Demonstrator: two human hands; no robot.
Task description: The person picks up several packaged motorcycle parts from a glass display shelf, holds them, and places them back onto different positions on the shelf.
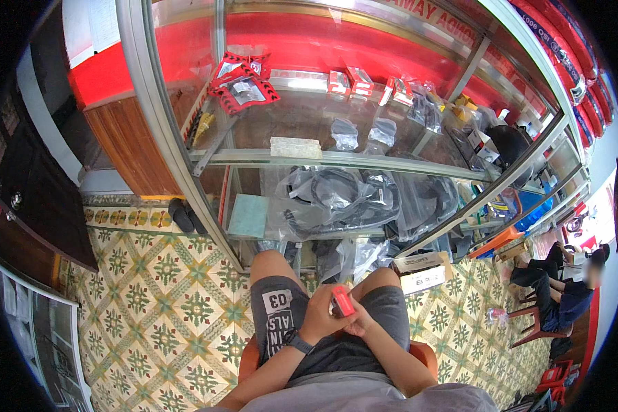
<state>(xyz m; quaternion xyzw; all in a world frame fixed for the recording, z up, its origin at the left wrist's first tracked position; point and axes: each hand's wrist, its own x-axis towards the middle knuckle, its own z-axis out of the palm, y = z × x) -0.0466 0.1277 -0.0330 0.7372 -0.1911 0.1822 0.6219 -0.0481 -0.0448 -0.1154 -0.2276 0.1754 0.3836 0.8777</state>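
Over my lap, both hands meet around a small red box (344, 303). My left hand (321, 314), with a dark watch (299, 342) on its wrist, wraps the box's left side. The fingers of my right hand (361, 320) close on its right and lower side. The box's upper face is exposed between them; its lower part is hidden by my fingers. Just ahead of my knees stands a glass display cabinet (340, 160) in a metal frame. Small red-and-white boxes (360, 81) and red plastic packets (244, 87) lie on its upper shelf.
Bagged black parts (340, 193) fill the lower shelf beside a pale green booklet (247, 215). An open carton (423, 272) stands beyond my right knee. Dark slippers (181, 216) sit on the tiled floor (170, 288). To the right, a person (566, 296) sits on a plastic chair (528, 322).
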